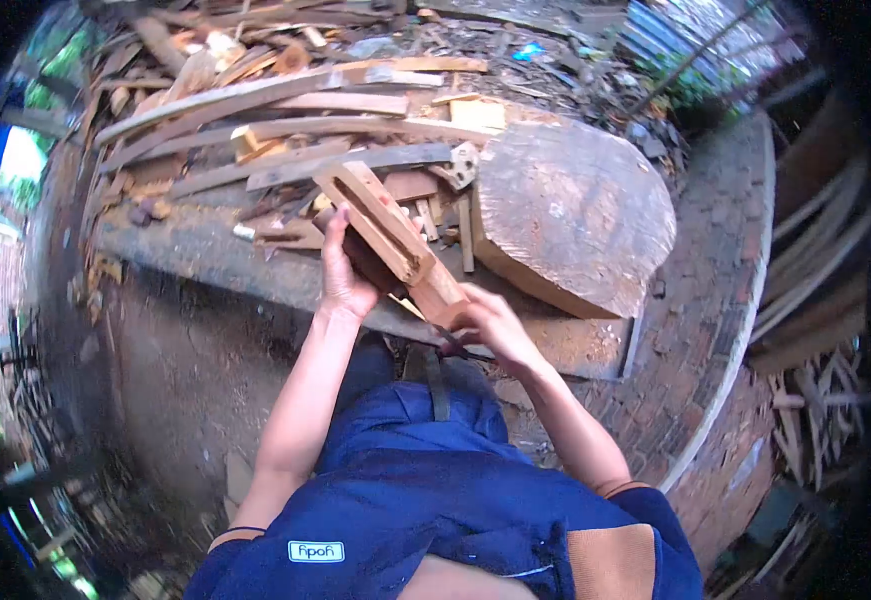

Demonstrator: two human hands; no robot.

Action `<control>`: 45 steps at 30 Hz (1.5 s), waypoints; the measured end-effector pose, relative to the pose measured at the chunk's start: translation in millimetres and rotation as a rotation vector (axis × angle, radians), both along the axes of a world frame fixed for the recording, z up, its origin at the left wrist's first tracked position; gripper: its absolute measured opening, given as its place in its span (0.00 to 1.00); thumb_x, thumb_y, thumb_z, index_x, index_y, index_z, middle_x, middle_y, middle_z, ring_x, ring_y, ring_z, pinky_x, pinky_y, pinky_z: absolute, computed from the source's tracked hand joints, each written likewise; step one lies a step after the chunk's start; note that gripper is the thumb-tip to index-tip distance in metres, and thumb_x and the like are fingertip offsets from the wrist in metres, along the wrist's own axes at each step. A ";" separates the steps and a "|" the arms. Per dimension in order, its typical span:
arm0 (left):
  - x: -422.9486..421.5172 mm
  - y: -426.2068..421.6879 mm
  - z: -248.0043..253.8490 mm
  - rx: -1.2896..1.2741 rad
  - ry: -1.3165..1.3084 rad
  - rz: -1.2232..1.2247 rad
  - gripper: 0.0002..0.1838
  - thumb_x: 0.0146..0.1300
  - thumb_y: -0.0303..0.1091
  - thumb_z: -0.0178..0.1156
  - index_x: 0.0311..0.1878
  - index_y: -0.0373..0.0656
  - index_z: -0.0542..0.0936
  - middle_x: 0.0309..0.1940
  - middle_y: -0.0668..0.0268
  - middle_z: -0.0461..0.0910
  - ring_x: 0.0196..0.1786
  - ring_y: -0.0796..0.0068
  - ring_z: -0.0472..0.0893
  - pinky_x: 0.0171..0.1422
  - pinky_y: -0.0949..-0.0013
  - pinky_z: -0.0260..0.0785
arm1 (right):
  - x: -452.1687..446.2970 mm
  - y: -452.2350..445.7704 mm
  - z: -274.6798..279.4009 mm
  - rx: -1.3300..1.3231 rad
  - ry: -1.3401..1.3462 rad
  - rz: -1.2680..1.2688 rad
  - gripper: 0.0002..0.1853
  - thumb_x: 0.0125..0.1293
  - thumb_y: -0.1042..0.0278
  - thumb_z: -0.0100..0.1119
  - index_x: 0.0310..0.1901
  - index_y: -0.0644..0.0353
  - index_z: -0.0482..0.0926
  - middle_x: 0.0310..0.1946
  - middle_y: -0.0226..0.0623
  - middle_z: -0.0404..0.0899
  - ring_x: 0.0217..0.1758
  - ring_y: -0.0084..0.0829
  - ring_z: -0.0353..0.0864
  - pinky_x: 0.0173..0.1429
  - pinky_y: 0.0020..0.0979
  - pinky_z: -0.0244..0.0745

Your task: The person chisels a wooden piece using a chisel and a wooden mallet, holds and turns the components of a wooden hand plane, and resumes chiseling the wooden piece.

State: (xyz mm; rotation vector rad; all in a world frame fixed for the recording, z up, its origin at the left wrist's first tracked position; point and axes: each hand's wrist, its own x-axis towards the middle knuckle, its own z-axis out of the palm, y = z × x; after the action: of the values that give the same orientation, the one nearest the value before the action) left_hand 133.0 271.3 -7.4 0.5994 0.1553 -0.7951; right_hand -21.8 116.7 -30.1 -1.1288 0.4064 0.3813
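Note:
My left hand (345, 280) is closed round the side of a pale wooden block (387, 222), its thumb lying along the edge. A long slot or groove runs down the face of the block, which is held tilted above the bench. At its near end is a plainer stretch of wood (437, 292), either part of the block or a second piece; I cannot tell. My right hand (493, 328) is closed on this near end, fingers curled. A thin dark object (460, 344) shows under the right hand, too small to name.
A large tree-trunk slab (575, 215) sits on the right of the low bench (215, 260). Long wooden strips (285, 130) and offcuts lie beyond the hands. Scrap wood is heaped at the back. A brick-paved strip (695, 340) runs along the right, with stacked wood past it.

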 end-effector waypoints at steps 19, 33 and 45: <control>37.5 -172.4 -40.7 0.197 -0.427 -1.137 0.31 0.58 0.57 0.65 0.54 0.41 0.78 0.38 0.63 0.80 0.36 0.73 0.81 0.44 0.67 0.75 | 9.6 -2.3 -13.5 -1.245 0.072 -1.364 0.24 0.58 0.53 0.67 0.49 0.64 0.76 0.38 0.45 0.81 0.40 0.42 0.82 0.45 0.38 0.75; 66.0 -147.8 -43.6 0.181 -0.414 -0.963 0.25 0.61 0.55 0.61 0.50 0.44 0.79 0.44 0.58 0.78 0.46 0.66 0.82 0.52 0.60 0.76 | -4.3 3.8 -22.1 -1.419 0.071 -0.910 0.26 0.67 0.60 0.53 0.64 0.63 0.66 0.53 0.46 0.66 0.59 0.46 0.64 0.64 0.44 0.60; -23.6 -198.9 22.4 0.393 -0.908 -0.780 0.17 0.60 0.35 0.65 0.50 0.37 0.80 0.36 0.63 0.84 0.24 0.78 0.81 0.29 0.76 0.73 | -98.7 -76.6 26.8 -0.129 -0.178 -0.848 0.32 0.57 0.61 0.57 0.64 0.58 0.63 0.35 0.34 0.70 0.26 0.23 0.75 0.26 0.26 0.76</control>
State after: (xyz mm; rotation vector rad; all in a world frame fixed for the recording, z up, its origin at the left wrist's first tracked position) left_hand 109.4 72.4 15.1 1.3785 -0.8206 -1.1649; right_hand -120.5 40.1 -3.3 -1.0031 0.7119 -0.4905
